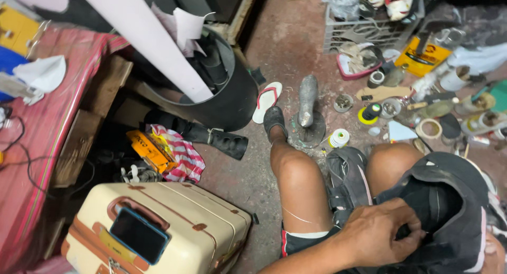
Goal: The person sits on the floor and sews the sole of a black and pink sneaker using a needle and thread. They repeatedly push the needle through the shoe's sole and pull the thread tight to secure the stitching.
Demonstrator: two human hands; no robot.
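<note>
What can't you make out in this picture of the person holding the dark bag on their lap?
- Right hand: head view, only a sliver at the bottom right corner, hidden by the dark bag.
- Left hand fingertips: tucked into the bag's fabric.
- Black bin contents: blocked by the white roll.
- Small floor tools: too small.

Cream suitcase [200,226] with phone [139,235] on top, black bin [232,94], white flip-flop [266,100], grey crate [359,31]

The left hand [377,229] sits at the lower right of the frame, forearm entering from the bottom edge, wrist bent, fingers [409,233] curled in a pinch. The right hand [494,255] barely shows at the lower right corner; its grip cannot be told.
</note>
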